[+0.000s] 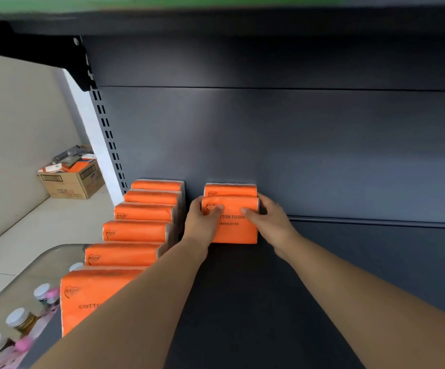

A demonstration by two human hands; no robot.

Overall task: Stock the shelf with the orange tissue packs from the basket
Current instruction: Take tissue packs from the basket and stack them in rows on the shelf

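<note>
An orange tissue pack (233, 230) stands upright on the dark shelf (242, 302), pressed against another orange pack (230, 189) behind it at the back panel. My left hand (202, 222) grips its left side and my right hand (266, 217) grips its right side, thumbs on the front face. A row of several orange packs (136, 230) runs from the back panel toward me along the shelf's left end. The basket is out of view.
The shelf's dark back panel (296, 142) rises behind the packs, and an upper shelf (216, 17) hangs overhead. Small jars with white lids (19, 318) stand on a lower level at bottom left. A cardboard box (72, 179) sits on the floor at left.
</note>
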